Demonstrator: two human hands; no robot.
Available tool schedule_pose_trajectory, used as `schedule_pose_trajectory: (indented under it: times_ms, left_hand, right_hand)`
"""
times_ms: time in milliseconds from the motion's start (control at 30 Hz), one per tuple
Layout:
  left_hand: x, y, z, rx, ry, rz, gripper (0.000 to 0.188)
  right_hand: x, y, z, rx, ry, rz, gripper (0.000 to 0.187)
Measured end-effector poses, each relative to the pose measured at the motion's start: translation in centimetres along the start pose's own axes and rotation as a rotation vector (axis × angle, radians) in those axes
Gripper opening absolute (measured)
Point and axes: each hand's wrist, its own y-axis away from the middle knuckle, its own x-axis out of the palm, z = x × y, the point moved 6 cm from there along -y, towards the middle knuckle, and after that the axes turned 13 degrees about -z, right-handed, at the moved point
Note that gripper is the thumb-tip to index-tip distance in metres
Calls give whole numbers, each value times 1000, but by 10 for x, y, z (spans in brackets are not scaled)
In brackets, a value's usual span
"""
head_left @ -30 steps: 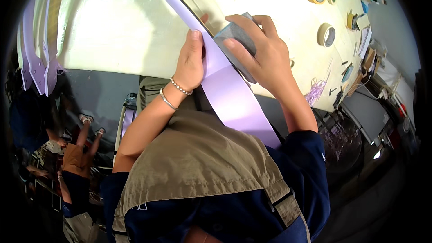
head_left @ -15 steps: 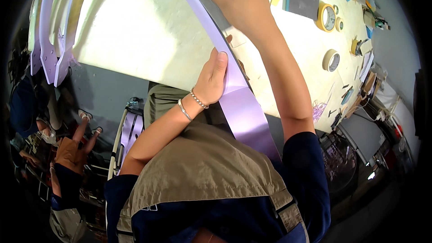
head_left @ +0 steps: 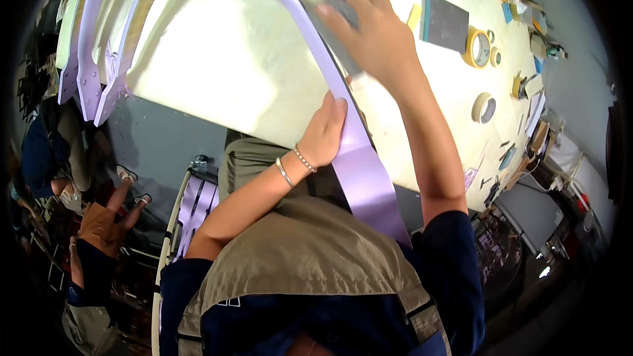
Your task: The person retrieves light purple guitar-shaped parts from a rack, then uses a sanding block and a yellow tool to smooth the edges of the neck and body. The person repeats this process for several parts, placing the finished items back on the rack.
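A long lilac strip (head_left: 364, 175) with a bend in it runs from my lap up over the table edge. My left hand (head_left: 325, 133) is closed round it just above the bend, thumb on its upper face. Along the right edge of the strip, my right hand (head_left: 382, 46) is closed on a grey sanding block (head_left: 344, 13), blurred by motion. Part of the block is hidden under the fingers. Its grey underside lies close beside the strip's edge; whether they touch, I cannot tell.
More lilac strips (head_left: 89, 66) jut over the table (head_left: 217, 53) at the far left. Others lie (head_left: 198, 201) beside my left arm. Right of my right hand are a dark grey sheet (head_left: 446, 23), tape rolls (head_left: 483, 107) and small tools. A person (head_left: 99, 244) is at the left.
My right hand has come nearer to me along the strip's edge with the sanding block. The left hand keeps its hold on the strip. The whole view has shifted slightly.
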Motion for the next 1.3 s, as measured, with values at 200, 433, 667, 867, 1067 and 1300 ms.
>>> schedule_pose_trajectory:
  times_ms: [200,433,667,867,1067,1300]
  left_hand:
    - [-2,3,15,-69,3,-7,56]
    - [33,6,-56,15,4,29,54]
    - [140,66,-287,881,-804,423,47]
    - [128,88,-237,1692,-1174,302,18]
    - [78,57,-133,1670,-1367,535,10]
    - [65,30,-75,1683,-1535,429,14]
  right_hand:
    - [-17,54,-16,228,-82,123,43]
    - [-173,158,-115,707,-339,-213,38]
    - [-244,247,-166,747,-541,-696,38]
    - [-210,318,-183,824,-686,-645,41]
    - [-180,314,-159,773,-587,-575,41]
    - [-131,281,-143,501,-479,-278,31]
